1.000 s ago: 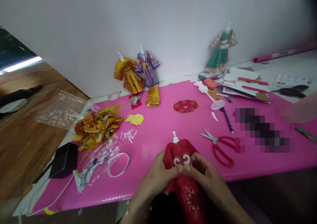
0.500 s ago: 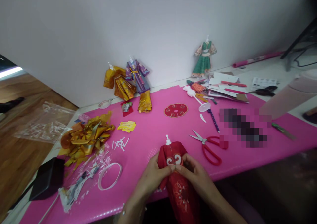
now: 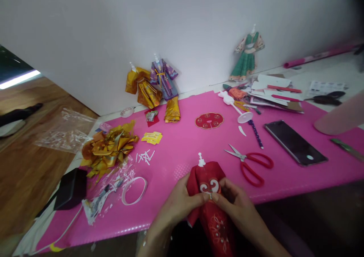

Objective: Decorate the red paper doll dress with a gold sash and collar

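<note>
View swings left; your left hand and right hand pinch the red dress, neck outward, long axis crossing the worktop's near edge.

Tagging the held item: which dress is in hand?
The red dress: left hand and right hand both grip it. The gold dress, purple dress and green dress are by the wall.
</note>
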Demonstrator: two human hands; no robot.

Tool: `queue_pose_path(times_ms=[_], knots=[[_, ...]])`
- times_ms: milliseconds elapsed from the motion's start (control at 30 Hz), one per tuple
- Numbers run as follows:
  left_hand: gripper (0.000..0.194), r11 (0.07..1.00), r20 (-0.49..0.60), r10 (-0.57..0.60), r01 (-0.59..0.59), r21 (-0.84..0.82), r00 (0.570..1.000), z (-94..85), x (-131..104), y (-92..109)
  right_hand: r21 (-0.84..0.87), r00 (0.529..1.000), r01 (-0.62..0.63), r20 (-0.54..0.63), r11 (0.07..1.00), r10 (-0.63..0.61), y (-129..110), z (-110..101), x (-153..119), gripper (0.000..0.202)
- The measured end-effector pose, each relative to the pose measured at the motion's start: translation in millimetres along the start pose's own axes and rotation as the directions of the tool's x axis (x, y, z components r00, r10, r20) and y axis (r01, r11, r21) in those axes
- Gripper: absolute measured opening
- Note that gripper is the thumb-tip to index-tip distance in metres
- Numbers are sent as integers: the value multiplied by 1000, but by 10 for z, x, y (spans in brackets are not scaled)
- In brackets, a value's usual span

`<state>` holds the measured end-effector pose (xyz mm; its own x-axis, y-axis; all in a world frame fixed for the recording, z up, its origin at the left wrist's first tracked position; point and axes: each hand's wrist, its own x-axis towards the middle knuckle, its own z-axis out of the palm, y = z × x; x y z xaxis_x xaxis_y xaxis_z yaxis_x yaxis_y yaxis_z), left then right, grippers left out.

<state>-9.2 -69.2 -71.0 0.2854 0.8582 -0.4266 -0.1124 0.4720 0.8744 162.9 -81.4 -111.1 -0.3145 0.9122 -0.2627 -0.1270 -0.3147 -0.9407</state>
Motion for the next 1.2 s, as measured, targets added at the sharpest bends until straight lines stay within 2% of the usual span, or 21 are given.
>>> queue_pose_path(times_ms=[133, 267, 500, 733, 967, 1200], knots=[[41, 999, 32, 42, -42, 1, 999, 12, -16, 12, -24, 1000, -6, 8, 1000, 6, -39, 7, -19, 27], [39, 998, 5, 66, -66, 4, 998, 48, -10, 11, -24, 999, -7, 47, 1000, 8, -59, -14, -41, 24], [40, 998, 18, 41, -40, -38, 999, 56, -34, 43, -68, 998, 27, 55, 997, -23, -46, -35, -48, 21], [44, 999, 4, 20, -20, -29, 1000, 81, -76, 147, -19, 997, 14, 81, 1000, -12, -34, -21, -43, 20], [34, 1000, -8, 12, -12, 3, 1000, 18, -91, 56, -15, 998, 18, 65, 1000, -17, 24, -30, -50, 19], [33, 1000, -21, 5, -5, 4, 1000, -25, -90, 10, 6, 999, 25, 30, 1000, -25, -7, 63, -33, 19]])
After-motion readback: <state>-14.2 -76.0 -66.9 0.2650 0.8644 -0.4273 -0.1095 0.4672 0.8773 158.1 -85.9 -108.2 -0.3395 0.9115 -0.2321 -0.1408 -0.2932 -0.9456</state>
